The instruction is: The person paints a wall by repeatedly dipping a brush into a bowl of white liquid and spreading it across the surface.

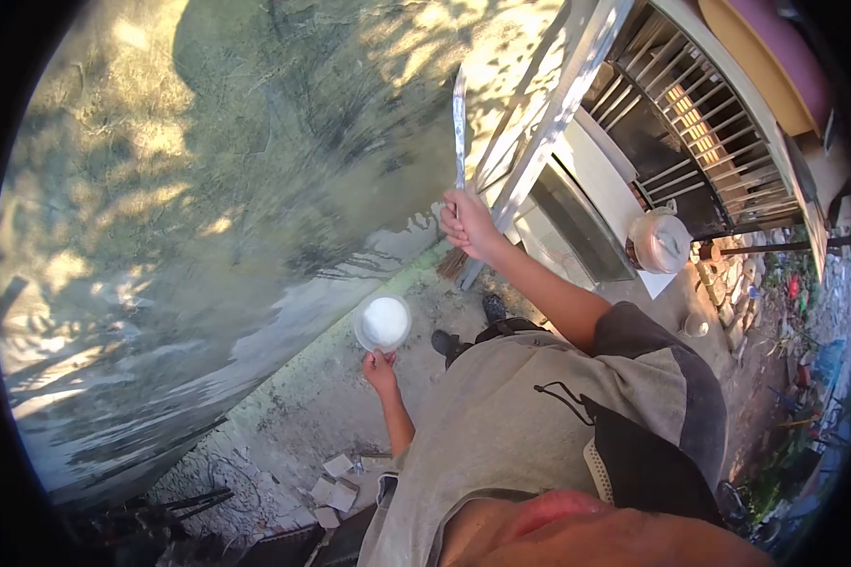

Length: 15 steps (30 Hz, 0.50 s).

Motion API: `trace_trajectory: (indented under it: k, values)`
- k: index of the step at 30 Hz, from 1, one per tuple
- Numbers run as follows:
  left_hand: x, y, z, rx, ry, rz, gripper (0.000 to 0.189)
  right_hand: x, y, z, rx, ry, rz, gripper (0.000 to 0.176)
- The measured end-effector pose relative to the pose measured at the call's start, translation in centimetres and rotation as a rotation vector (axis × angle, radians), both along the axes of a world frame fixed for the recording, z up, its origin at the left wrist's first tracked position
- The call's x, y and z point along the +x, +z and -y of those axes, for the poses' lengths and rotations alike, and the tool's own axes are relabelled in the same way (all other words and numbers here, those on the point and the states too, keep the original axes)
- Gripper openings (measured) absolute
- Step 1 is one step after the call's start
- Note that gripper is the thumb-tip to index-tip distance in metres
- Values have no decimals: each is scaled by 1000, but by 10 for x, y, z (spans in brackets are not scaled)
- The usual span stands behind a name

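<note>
Wall [255,142]: dark, streaky patches look wet, so a sleeve or knuckle brushing them could smear; dappled shade and the curved lens make the surface hard to read, and the outer parts are cut off.
Ground [284,406]: rough and littered, a trip risk if a step is taken with eyes on the wall; its edge along the wall foot is partly behind the bowl.
Metal frame [558,104]: stands close beside the right hand, so a wide swing could knock the knuckles or tool on it; its top runs out of view.
Loose blocks [338,482]: scattered near the ground's lower edge, liable to turn underfoot; some are lost in shadow.
Long thin tool [460,128]: held far out by one end, it could twist if the grip slackens; whether its tip touches the wall, I cannot tell.
Bowl [385,321]: out by the ground's wall-side edge, borne only at its near rim; a tilt or bump could spill the white contents, whose depth and make-up are unclear.
Right hand [467,225]: fingers clenched round the tool's lower end; the palm is hidden.
Left hand [380,371]: fingers grasping the bowl's near rim; those under it are hidden, so how firmly it is supported is uncertain.
</note>
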<state>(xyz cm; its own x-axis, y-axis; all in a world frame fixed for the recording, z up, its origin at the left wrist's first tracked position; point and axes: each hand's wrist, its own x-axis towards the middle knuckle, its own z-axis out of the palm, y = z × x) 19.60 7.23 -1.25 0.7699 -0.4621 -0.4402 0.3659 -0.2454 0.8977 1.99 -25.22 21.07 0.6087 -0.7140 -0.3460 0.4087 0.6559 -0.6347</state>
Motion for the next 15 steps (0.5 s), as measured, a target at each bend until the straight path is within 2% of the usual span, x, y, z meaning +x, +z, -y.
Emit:
trace_trajectory:
  k: [2,3,4,5,6,7,8,9,12,14,15]
  values:
    - [-7,14,13,-21,58,-44,20,1,-38,-59,-129,133,-156,24]
    - [-2,-12,6,-15,29,-2,21,0,-61,-78,-271,198,-322,26]
    - [-4,-18,6,-92,-12,38,20,-1,-63,-92,-347,247,-368,28]
    - [-10,-11,14,-103,52,34,20,-3,-70,-97,-443,328,-413,27]
    - [-14,-3,17,-50,27,97,19,-4,-82,-99,-635,349,-486,26]
    - [-17,-1,21,-73,82,19,19,-3,-76,-99,-830,362,-572,25]
    - [-19,-14,22,-94,102,28,18,-4,-74,-95,-747,471,-605,25]
    - [-21,-19,25,-80,109,28,18,-4,-89,-88,-894,491,-641,25]
    - [-32,-6,28,-127,235,18,17,0,-73,-74,-873,577,-671,26]
    - [-41,-6,25,-102,204,22,21,-1,-79,-62,-1247,422,-723,26]
    - [-47,0,23,-80,238,20,21,1,-81,-56,-1257,439,-705,26]
